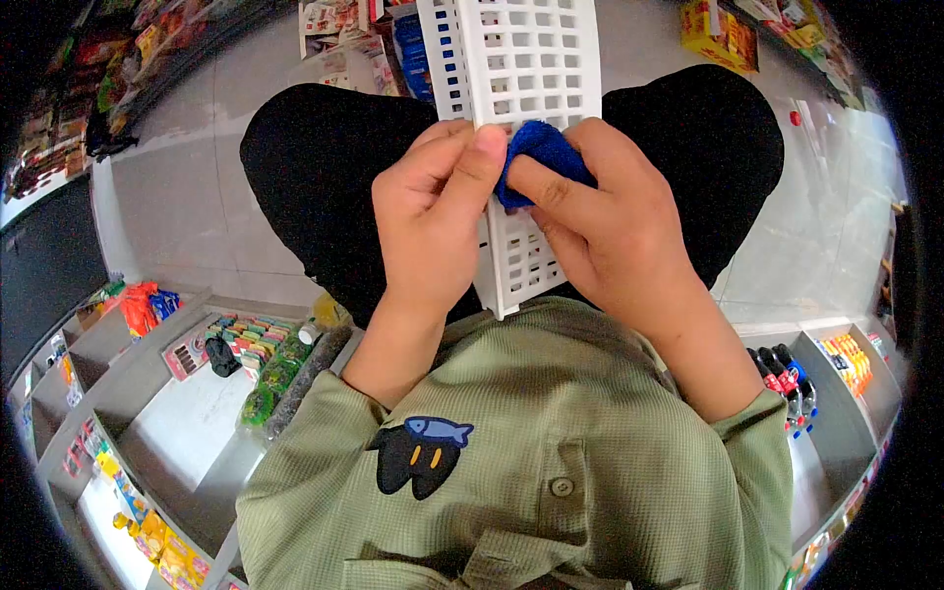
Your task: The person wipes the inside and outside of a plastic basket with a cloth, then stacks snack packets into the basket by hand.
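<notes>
A white perforated plastic basket (547,69) stands on its side between my knees, its rim edge running toward my shirt. My left hand (430,202) grips the basket's edge, thumb on top and fingers curled. In my right hand (615,211) is a blue cloth (547,147), bunched between the fingers and pressed against the basket just right of my left thumb. Part of the cloth is hidden under my right fingers.
Grey shelves (187,433) with packaged goods lie to the left and bottom left. More shelves (846,442) with bottles are at the right. A yellow box (718,37) and several packets (344,64) rest on the tiled floor (221,167) ahead.
</notes>
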Available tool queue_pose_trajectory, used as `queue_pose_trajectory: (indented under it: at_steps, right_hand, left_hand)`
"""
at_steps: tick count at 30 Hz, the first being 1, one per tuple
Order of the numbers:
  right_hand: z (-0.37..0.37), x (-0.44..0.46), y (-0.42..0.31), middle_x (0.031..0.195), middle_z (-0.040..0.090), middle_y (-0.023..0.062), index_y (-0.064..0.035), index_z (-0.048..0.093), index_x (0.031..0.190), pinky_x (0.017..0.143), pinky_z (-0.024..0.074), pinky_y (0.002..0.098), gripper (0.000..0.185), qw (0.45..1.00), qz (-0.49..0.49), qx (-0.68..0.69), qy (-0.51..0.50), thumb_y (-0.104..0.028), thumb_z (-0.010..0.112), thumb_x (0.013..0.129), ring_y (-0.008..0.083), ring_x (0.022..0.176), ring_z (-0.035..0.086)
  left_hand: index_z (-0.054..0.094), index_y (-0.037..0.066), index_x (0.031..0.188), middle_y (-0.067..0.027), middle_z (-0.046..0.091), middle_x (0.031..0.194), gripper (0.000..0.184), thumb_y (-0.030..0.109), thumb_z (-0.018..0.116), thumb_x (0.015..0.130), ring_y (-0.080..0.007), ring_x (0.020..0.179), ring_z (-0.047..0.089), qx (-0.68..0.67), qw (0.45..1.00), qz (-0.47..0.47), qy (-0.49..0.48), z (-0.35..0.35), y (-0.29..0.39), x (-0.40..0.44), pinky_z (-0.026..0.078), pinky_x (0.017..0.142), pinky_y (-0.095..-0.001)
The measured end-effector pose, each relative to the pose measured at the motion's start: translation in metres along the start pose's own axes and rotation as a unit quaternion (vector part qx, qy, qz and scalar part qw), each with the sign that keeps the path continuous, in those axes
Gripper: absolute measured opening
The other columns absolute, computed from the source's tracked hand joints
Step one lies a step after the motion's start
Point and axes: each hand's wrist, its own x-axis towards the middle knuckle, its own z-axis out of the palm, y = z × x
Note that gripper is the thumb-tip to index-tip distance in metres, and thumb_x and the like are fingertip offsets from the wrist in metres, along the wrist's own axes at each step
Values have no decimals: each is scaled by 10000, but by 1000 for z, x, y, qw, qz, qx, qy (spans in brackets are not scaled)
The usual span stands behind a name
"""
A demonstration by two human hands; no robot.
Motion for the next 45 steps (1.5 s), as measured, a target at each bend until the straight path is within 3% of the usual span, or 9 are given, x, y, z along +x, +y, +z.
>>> queue_pose_trajectory:
  at_steps: [17, 20, 23, 26, 29, 31, 34, 36, 45]
  right_hand:
    - [-14, 2, 16, 754, 493, 99, -111, 656, 903, 602, 430, 351, 263, 996, -53, 51, -50, -28, 663, 653, 281, 707, 517]
    - [-21, -3, 21, 786, 517, 95, -78, 639, 915, 709, 431, 327, 223, 987, -3, 132, -89, -24, 644, 698, 255, 784, 515]
    - [-31, -13, 33, 1039, 547, 95, 8, 585, 958, 892, 368, 327, 204, 970, 49, 238, 0, -58, 613, 768, 211, 951, 481]
    - [-37, -15, 32, 930, 554, 48, -3, 577, 973, 797, 397, 235, 181, 927, 123, 351, 49, -100, 590, 821, 134, 878, 508]
    - [-36, -22, 30, 938, 553, 33, -11, 560, 1001, 795, 398, 226, 202, 846, 213, 483, 76, -107, 590, 826, 111, 868, 505]
    - [-38, -26, 31, 947, 553, 23, -16, 547, 1033, 790, 405, 226, 247, 832, 243, 495, 66, -132, 600, 822, 101, 872, 512]
    - [-35, -28, 31, 939, 567, 32, -21, 544, 1050, 756, 435, 226, 284, 780, 265, 562, 77, -167, 612, 816, 104, 845, 538]
    - [-34, -27, 28, 895, 562, 174, -13, 473, 1123, 673, 447, 313, 404, 742, 309, 589, 82, -237, 597, 810, 216, 745, 543]
    - [-33, -25, 35, 901, 558, 179, -10, 441, 1189, 672, 454, 336, 477, 688, 338, 639, 61, -281, 549, 812, 228, 756, 546]
  left_hand:
    - [648, -64, 890, -31, 583, 824, 239, 164, 578, 894, -51, 665, 494, -37, 994, -85, -57, -5, 1, -4, 373, 558, -177]
    - [648, -65, 910, -44, 605, 859, 252, 177, 577, 896, -67, 664, 532, -57, 994, -90, -36, -7, -1, -1, 402, 557, -183]
    - [626, -86, 972, -89, 631, 932, 285, 182, 555, 907, -108, 731, 604, -120, 985, -121, -37, -12, 5, 1, 483, 614, -217]
    - [600, -99, 1021, -131, 633, 1006, 309, 181, 512, 923, -172, 839, 637, -206, 971, -99, -72, -19, 5, 3, 516, 739, -273]
    - [594, -98, 1036, -144, 633, 1019, 317, 184, 498, 927, -181, 842, 637, -214, 970, -80, -79, -20, 2, 4, 512, 754, -282]
    - [587, -97, 1048, -148, 634, 1018, 328, 193, 491, 929, -181, 843, 637, -215, 970, -85, -77, -22, 2, 4, 512, 754, -282]
    - [573, -95, 1072, -151, 639, 1008, 347, 207, 476, 932, -179, 843, 638, -214, 970, -95, -71, -25, 2, 4, 513, 750, -282]
    - [563, -89, 1090, -151, 644, 984, 357, 216, 465, 934, -177, 834, 641, -219, 969, -94, -60, -25, 3, 4, 515, 739, -278]
    - [546, -61, 1067, -143, 638, 960, 366, 257, 398, 963, -182, 820, 639, -204, 972, -111, -27, -26, -2, 6, 517, 739, -295]
